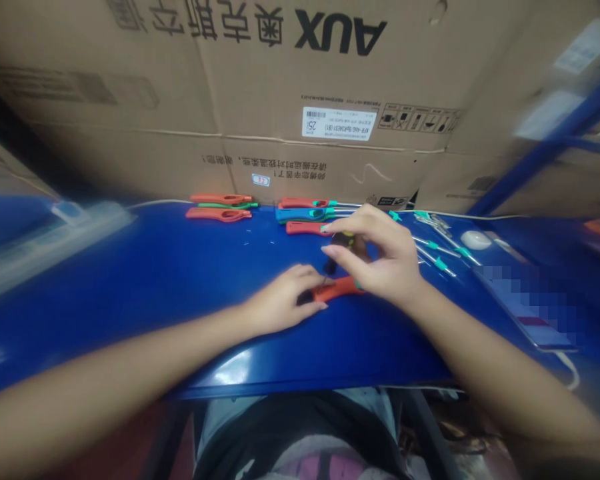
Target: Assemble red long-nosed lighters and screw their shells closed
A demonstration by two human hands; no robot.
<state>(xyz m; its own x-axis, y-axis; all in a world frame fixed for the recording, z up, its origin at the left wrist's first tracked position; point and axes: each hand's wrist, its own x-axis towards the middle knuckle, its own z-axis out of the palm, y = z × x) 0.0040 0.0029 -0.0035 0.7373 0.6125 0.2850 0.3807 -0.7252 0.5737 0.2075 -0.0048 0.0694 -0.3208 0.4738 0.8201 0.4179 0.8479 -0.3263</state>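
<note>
My left hand (284, 301) is closed round the dark end of an orange lighter body (337, 289), which lies low over the blue table. Above it, my right hand (387, 257) grips a stubby black-and-yellow screwdriver (344, 239) between thumb and fingers. The screwdriver points down toward the orange body; whether its tip touches is too blurred to tell. Just behind my right hand lie red and blue lighter bodies (303, 214) with metal tubes and teal parts. Farther left are orange and green handle shells (217, 214) with oval openings.
Metal tubes with teal pieces (437, 245) lie to the right, near a white round object (476, 240). A phone (530, 313) with a white cable rests at the right. A large cardboard sheet (260, 87) stands behind the blue table (130, 287). A clear tray-like object (65, 240) is at left.
</note>
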